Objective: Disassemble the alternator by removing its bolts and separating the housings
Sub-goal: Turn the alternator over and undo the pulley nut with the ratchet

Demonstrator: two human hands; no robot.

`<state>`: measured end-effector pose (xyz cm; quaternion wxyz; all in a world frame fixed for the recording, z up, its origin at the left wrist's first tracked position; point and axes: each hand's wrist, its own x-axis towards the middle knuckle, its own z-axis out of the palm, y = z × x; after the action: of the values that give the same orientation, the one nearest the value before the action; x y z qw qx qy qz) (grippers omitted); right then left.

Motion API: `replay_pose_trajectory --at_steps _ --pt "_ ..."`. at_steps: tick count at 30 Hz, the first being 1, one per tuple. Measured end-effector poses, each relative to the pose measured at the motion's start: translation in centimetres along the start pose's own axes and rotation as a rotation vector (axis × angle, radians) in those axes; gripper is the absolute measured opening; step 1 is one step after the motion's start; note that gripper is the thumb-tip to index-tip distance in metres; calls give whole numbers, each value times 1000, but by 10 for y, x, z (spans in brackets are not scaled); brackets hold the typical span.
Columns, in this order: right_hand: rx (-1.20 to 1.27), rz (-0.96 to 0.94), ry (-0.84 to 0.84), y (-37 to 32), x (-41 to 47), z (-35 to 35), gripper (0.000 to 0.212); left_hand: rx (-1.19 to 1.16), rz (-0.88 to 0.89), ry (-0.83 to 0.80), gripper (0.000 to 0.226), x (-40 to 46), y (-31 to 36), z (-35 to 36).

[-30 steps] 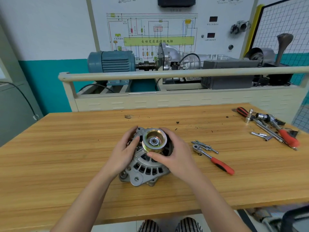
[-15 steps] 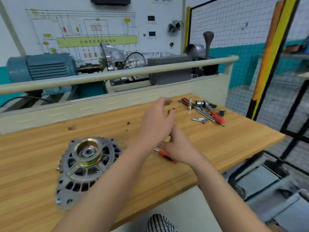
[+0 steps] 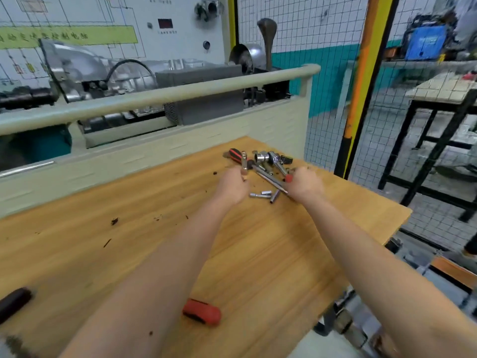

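bench (image 3: 129, 254): grained yellow wood, dark specks | tools (image 3: 268, 164): heap of chrome sockets, steel bars, red-black handles at far right corner | left hand (image 3: 232, 187): fingers curled, pinching a small steel socket (image 3: 244, 164) | right hand (image 3: 305, 186): curled round a red-handled ratchet (image 3: 280, 165) | alternator: out of view | near edge: red handle (image 3: 202, 311), rounded

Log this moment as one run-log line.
phase: tool pickup | left hand: grips silver tool | right hand: grips red-handled ratchet | loose sockets between hands | alternator: out of view
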<state>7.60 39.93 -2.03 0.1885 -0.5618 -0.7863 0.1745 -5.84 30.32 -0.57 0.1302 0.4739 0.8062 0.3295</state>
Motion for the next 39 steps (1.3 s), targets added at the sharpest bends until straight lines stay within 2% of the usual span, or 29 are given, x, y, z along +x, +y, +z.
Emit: replay_pose_trajectory --at_steps 4,9,17,20,23,25,28,31,33,35,37,39 --pt "-69 6 -32 1 20 19 10 -32 -5 -19 31 23 -11 13" --pt "-81 36 57 5 23 23 9 -65 16 6 29 26 -17 20" --pt "99 68 220 8 -27 7 18 -93 26 11 32 9 9 -9" --pt "210 -22 314 2 -63 -11 20 -218 1 24 46 -8 29 -36" --pt "342 -168 362 -17 -108 -34 22 -313 25 145 71 -39 49 -77" --pt "404 -278 368 -34 -139 -45 30 -255 72 284 77 -67 54 -112" --pt "467 -390 344 -59 -184 -52 38 35 111 470 51 -121 47 -168" --pt "502 -571 342 -78 -231 -54 36 337 55 409 24 -179 24 -215" --pt "471 -693 321 -92 -257 -55 33 350 -6 338 13 -216 4 -236" --pt "451 -762 253 -106 -278 -57 31 226 -63 353 10 -248 -16 -250" --pt "415 -788 70 -124 -292 -60 31 96 -100 420 11 -274 -33 -257" --pt "429 -816 -235 -149 -305 -62 36 -7 -117 473 20 -295 -43 -259"
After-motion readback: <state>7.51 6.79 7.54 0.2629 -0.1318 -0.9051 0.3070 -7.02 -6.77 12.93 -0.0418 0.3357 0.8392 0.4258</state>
